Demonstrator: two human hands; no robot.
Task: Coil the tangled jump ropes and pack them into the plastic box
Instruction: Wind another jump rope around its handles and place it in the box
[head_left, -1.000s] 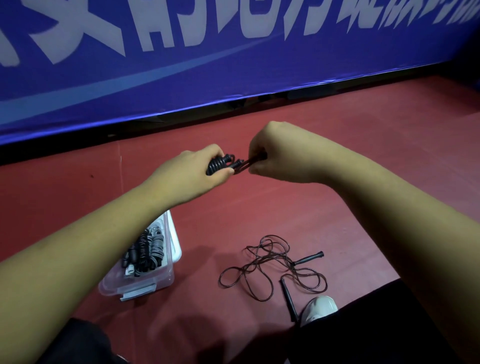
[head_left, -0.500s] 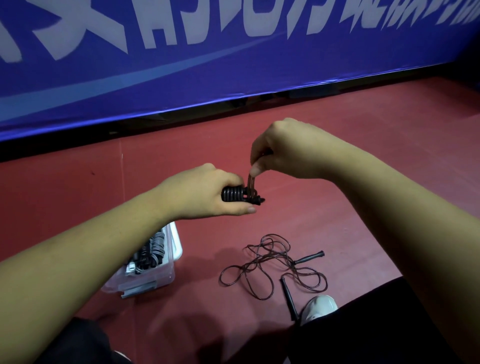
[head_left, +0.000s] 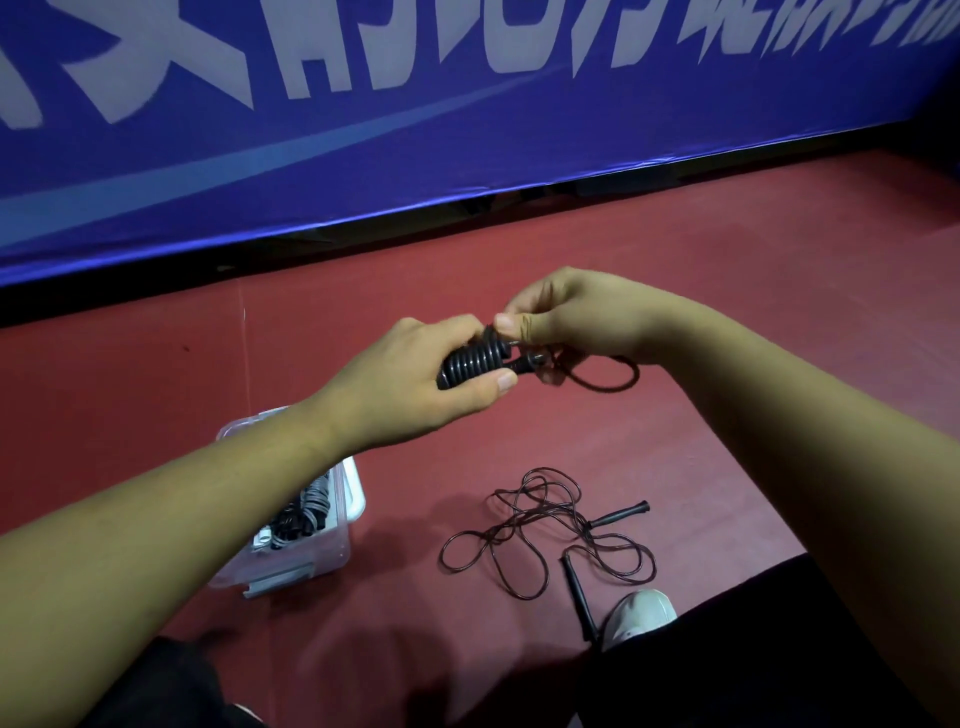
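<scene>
My left hand (head_left: 410, 382) grips a black jump rope bundle (head_left: 475, 361), its cord wound tightly round the handles. My right hand (head_left: 566, 317) pinches the loose end of that cord at the bundle's right tip; a short loop of cord (head_left: 608, 382) hangs below it. A second black jump rope (head_left: 545, 530) lies tangled on the red floor, both handles showing. The clear plastic box (head_left: 343, 525) stands on the floor under my left forearm, with coiled ropes (head_left: 306, 512) inside, partly hidden by the arm.
A blue banner wall (head_left: 467, 130) runs across the back, with a dark gap at its base. My white shoe (head_left: 641, 613) touches one handle of the floor rope. My dark trouser legs fill the bottom edge.
Both hands stayed together over the bundle. My right hand went from pulling the cord end up above the bundle to pinching it at the bundle's right tip, with a loop now hanging below.
</scene>
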